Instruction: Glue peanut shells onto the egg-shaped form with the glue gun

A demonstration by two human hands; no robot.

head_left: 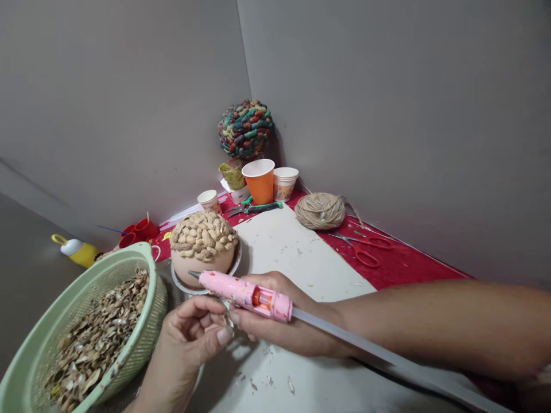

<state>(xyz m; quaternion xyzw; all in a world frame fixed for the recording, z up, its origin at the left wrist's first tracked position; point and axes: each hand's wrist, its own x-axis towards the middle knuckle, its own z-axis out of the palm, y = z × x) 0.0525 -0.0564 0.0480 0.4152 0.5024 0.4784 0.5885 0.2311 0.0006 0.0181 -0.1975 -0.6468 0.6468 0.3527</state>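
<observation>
My right hand point(288, 315) is wrapped round a pink glue gun point(245, 293), its metal nozzle pointing left and a long clear glue stick coming out of its back. Just below the gun, my left hand point(193, 332) pinches a small pale shell piece point(229, 322), which the right fingertips also seem to touch. Behind the nozzle sits a round ball point(202, 264), its top covered in peanut shells and its lower part bare and pinkish, resting in a light-rimmed bowl. A green basket point(150, 287) of broken shells stands at the left.
Farther back are a multicoloured ball point(245, 129), an orange cup point(259, 183), paper cups point(285, 182) and pliers point(258, 208). Twine point(319, 211) and red-handled scissors point(365, 249) lie to the right. Red cups and a yellow bottle point(81, 252) are at the left. Shell bits litter the white board point(279, 241).
</observation>
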